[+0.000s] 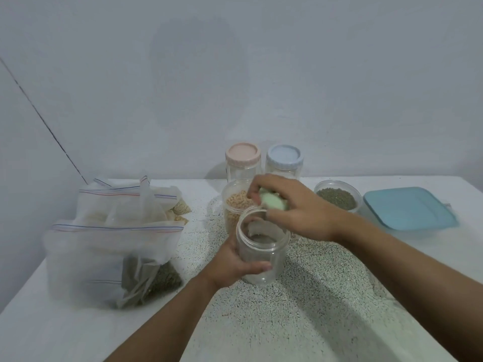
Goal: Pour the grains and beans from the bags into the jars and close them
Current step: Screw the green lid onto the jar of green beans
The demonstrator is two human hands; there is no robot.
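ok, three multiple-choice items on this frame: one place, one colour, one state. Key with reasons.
1. Where on the table are the zip bags? A) left side B) centre C) right side
2. What colour is the lid in the right hand? A) pink B) blue C) green
3. What state is the jar in the left hand? A) capped B) open, empty C) full of beans

Key: 1 A, they stand at the left edge. 2 C, it shows pale green. 3 B, mouth uncovered, nothing visible inside.
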